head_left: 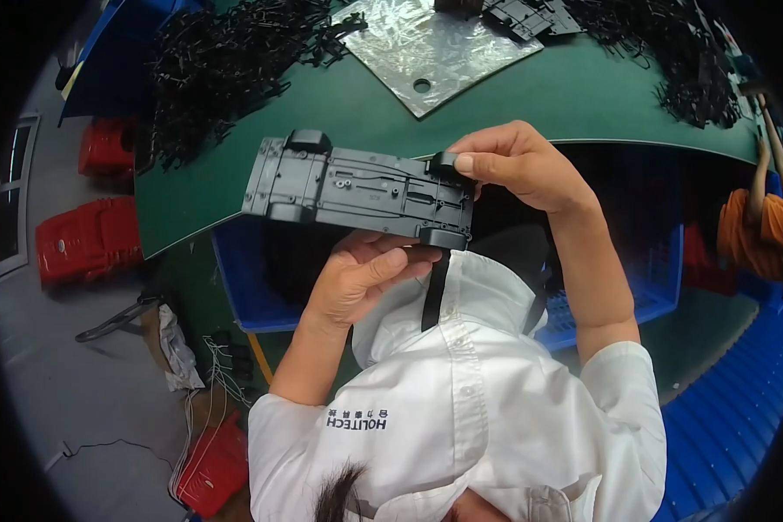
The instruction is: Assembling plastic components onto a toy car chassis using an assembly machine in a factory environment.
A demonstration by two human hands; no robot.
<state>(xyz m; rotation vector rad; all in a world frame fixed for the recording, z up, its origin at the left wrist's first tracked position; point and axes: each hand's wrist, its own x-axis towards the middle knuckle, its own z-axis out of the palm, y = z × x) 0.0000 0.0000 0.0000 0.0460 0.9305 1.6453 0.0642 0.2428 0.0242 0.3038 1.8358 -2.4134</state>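
"Gripping one corner, the right hand (518, 170) had thumb and fingers pinched together on a rounded arch (445, 163) of the dark grey plastic base (365, 187)!"

"And the left hand (357, 278)?"

"Tucked under the base's near edge, close to the second arch at that end. Some of its fingers slipped out of sight behind, so I couldn't tell whether they were clamped."

"So where was the base?"

"Just ahead of the left hand, stretching out leftward from the right one, its ribbed face turned up to us and an arch near each corner!"

"What lay around?"

"Beyond both hands, the green table (357, 109), with a shiny metal plate (435, 56) on it. Ahead of the left hand and off to its left sprawled a heap of black parts (222, 78); another pile (692, 87) lay ahead and rightward of the right hand. Left of the left hand, lower down, stood a blue crate (239, 291). Far right of the right hand, an orange sleeve (752, 230): a co-worker!"
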